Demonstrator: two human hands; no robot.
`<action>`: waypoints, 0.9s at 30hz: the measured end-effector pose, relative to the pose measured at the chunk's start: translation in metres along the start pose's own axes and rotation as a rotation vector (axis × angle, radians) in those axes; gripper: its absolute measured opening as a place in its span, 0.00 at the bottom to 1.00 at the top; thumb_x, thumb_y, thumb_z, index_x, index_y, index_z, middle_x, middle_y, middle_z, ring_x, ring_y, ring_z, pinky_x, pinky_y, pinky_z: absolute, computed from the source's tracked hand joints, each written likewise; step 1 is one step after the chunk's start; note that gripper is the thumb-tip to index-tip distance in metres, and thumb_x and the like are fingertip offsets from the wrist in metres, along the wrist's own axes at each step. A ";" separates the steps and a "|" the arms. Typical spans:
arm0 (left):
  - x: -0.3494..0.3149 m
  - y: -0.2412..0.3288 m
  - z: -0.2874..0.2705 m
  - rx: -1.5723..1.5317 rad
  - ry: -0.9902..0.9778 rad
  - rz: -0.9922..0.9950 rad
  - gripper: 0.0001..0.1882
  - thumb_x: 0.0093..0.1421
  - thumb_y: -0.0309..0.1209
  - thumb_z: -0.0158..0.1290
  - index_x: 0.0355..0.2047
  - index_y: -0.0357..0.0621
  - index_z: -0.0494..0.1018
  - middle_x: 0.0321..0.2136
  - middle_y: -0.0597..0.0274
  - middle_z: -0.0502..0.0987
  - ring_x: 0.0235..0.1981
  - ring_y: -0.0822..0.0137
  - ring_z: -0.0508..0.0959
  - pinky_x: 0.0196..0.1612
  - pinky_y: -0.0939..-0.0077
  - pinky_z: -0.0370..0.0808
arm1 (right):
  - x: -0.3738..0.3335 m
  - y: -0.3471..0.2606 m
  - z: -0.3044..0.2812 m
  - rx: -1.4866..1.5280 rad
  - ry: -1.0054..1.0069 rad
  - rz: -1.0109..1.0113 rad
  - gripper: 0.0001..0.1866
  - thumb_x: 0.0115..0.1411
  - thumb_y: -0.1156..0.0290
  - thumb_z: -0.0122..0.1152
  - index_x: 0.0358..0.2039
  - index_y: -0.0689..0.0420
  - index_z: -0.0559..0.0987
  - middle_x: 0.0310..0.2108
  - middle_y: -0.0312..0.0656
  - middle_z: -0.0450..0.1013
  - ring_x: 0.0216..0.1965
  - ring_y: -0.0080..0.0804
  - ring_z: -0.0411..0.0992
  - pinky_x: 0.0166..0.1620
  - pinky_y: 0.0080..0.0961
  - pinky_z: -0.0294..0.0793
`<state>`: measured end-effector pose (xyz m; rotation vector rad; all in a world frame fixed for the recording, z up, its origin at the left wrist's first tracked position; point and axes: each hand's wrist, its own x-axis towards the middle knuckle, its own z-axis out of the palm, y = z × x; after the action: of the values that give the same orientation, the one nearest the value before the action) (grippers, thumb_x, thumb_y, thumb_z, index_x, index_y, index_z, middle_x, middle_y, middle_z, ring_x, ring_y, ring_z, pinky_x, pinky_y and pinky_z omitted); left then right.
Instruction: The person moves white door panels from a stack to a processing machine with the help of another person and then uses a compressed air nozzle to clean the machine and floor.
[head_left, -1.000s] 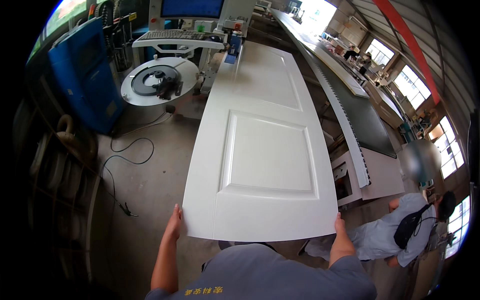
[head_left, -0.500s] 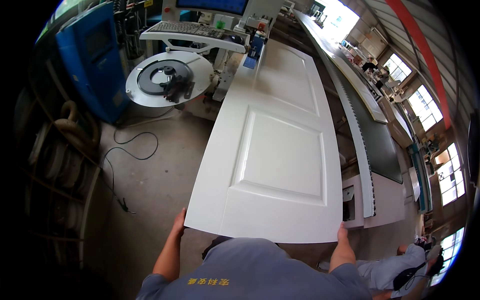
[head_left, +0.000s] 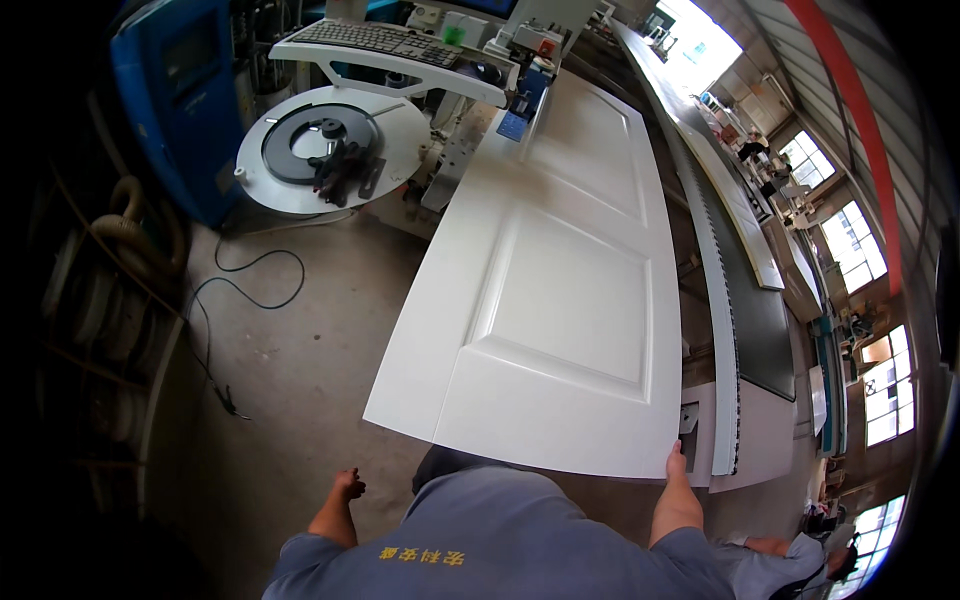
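A long white door panel with raised rectangular mouldings stretches away from me, its far part beside the machine. My right hand grips its near right corner, thumb on the edge and the other fingers hidden underneath. My left hand hangs below the panel's near left corner, apart from it. Nothing shows in that hand, and its fingers are loosely bent and slightly apart.
A keyboard sits on a white shelf above a round metal turntable. Left stands a blue cabinet; a thin hose lies on the floor. A toothed conveyor rail runs along the right. Another person is at lower right.
My left hand has let go of the panel's left corner and moved down, away from it. The right hand keeps its hold. The view has shifted slightly.
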<state>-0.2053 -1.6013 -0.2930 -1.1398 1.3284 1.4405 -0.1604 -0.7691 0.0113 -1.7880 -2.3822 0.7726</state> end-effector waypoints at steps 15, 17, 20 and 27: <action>0.059 0.222 0.115 -0.077 -0.009 0.151 0.20 0.63 0.43 0.49 0.42 0.35 0.70 0.29 0.47 0.79 0.26 0.54 0.79 0.28 0.59 0.76 | 0.134 -0.091 0.023 0.178 -0.092 -0.034 0.45 0.65 0.36 0.34 0.57 0.71 0.68 0.56 0.54 0.68 0.58 0.45 0.65 0.61 0.34 0.61; 0.062 0.270 0.127 -0.049 -0.021 0.260 0.20 0.62 0.42 0.50 0.43 0.35 0.71 0.30 0.49 0.79 0.27 0.55 0.80 0.28 0.61 0.77 | 0.134 -0.119 0.042 0.159 -0.117 0.009 0.45 0.65 0.36 0.34 0.57 0.71 0.67 0.57 0.54 0.67 0.58 0.45 0.65 0.62 0.35 0.61; 0.085 0.315 0.144 -0.164 -0.060 0.418 0.20 0.60 0.40 0.51 0.43 0.34 0.71 0.32 0.50 0.79 0.28 0.58 0.80 0.28 0.62 0.78 | 0.129 -0.162 0.053 0.127 -0.135 0.067 0.46 0.64 0.35 0.34 0.58 0.70 0.66 0.57 0.54 0.67 0.59 0.45 0.65 0.62 0.35 0.60; 0.114 0.374 0.160 -0.116 0.042 0.346 0.19 0.60 0.40 0.51 0.43 0.35 0.70 0.30 0.51 0.78 0.24 0.55 0.78 0.27 0.56 0.78 | 0.178 -0.214 0.058 0.147 -0.151 0.070 0.48 0.63 0.33 0.33 0.60 0.70 0.63 0.60 0.55 0.64 0.60 0.45 0.63 0.63 0.38 0.59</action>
<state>-0.6061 -1.4707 -0.3167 -1.0529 1.5439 1.7691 -0.4269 -0.6690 0.0088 -1.8228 -2.2907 1.0977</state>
